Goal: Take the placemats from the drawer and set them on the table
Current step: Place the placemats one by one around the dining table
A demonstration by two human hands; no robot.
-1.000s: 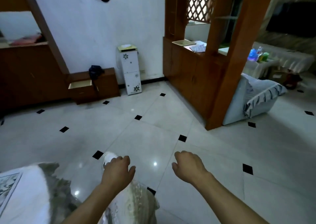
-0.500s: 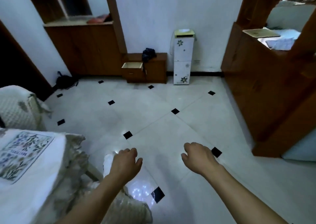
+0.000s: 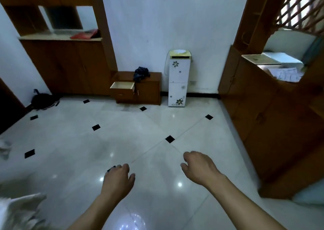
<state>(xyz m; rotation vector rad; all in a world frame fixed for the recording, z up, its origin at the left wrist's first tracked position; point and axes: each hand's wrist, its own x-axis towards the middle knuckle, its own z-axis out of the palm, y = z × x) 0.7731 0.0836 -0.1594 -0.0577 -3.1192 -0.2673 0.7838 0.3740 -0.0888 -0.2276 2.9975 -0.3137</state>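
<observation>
The glossy white tiled floor carried a low wooden cabinet against the far wall (its drawer stood pulled open), a white water dispenser just beside it, and a black bag well to the left.

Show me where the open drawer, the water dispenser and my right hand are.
open drawer (image 3: 121, 93): head view, on its wooden front panel.
water dispenser (image 3: 179, 75): head view, on the upper white door.
right hand (image 3: 199, 168): head view, on the back of the hand.
</observation>
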